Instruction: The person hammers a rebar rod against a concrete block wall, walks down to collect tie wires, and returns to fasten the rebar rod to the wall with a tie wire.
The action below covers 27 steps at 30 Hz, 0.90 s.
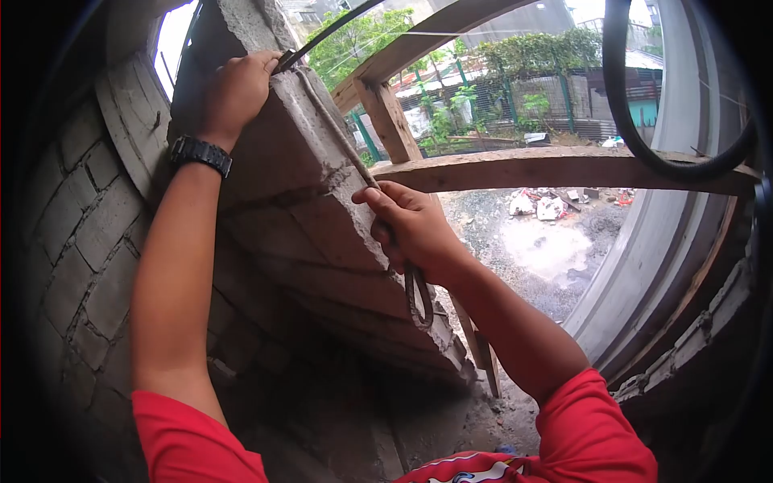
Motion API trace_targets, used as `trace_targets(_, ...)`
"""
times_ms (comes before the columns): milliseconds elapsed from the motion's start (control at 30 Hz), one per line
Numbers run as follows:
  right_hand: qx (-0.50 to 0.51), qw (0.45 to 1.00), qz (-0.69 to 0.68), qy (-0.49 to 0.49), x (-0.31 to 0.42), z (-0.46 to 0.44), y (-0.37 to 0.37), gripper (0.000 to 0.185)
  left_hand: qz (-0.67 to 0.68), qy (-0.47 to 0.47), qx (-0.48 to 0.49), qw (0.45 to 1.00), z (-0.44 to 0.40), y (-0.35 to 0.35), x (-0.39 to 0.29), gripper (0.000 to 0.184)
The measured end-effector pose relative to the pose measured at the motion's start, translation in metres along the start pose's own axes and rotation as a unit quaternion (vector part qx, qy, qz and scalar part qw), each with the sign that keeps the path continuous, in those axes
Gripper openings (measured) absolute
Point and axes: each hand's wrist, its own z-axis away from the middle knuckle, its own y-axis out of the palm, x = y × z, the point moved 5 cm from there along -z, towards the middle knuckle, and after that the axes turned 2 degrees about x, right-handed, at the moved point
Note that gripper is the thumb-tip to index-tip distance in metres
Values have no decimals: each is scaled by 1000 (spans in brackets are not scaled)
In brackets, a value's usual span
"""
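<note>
The person's right hand (419,229) is curled into a fist around a thin, grey-brown, rope-like rod (348,146), whether metal or cord I can't tell. The left hand (241,92) is well apart, up at the top corner of the wall, fingers bunched by a dark, narrow strip (287,59); I can't make out whether they grip it. A chunky black wristwatch (201,155) sits on that arm.

The work looks partway along to me: the rod already runs down along the wall's edge from near the left hand, and its lower end is doubled into a narrow loop below the fist. No tie or fixing shows along it, so I'd judge the securing, if any, not yet done.

The rough grey block wall (294,217) has a pale, crumbly, chipped edge, with mortar seams across its face. Beyond stands a frame of raw brown wooden beams (547,169), straight upright and bowed-looking rail. A smooth, thick black hose (624,97) droops in a U before ridged grey metal sheeting (636,258). Outside are gritty ground, scattered rubbish (547,208) and leafy green shrubs (543,58).
</note>
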Motion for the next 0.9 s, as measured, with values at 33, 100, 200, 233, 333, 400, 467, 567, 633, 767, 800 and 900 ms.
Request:
trace_targets(33,0,1000,-1,0,0,0,2,32,-30,-7,5,1000,1,0,-1,26)
trace_targets(100,-16,999,28,2,2,1,5,32,-40,1,22,999,0,-2,-5,27)
trace_targets(200,-15,999,42,-26,-5,-3,8,31,-71,-4,31,997,-3,-1,-6,28)
trace_targets(233,-15,999,42,-27,-3,-2,9,31,-93,-16,28,995,-4,-2,-5,29)
trace_targets(333,-34,996,71,-46,5,2,9,30,-89,-80,45,992,-1,-8,-3,29)
trace_targets(400,-42,991,113,-60,8,2,6,29,-106,-94,49,989,-2,-16,-4,27)
trace_targets(467,-44,991,113,-53,12,5,9,28,-124,-109,54,985,-3,-22,0,26)
trace_targets(567,-49,990,126,-42,15,6,12,27,-105,-124,84,983,-11,-15,25,24)
trace_targets(633,-54,988,140,-38,16,5,12,26,251,-83,175,948,-15,24,53,24)
trace_targets(767,-46,990,126,-52,25,6,11,19,413,-320,189,832,20,4,15,24)
trace_targets(800,-31,993,105,-47,26,6,11,17,434,-334,180,818,27,4,12,23)
trace_targets(900,-13,990,138,-27,33,6,3,15,438,-326,171,820,30,11,12,22)
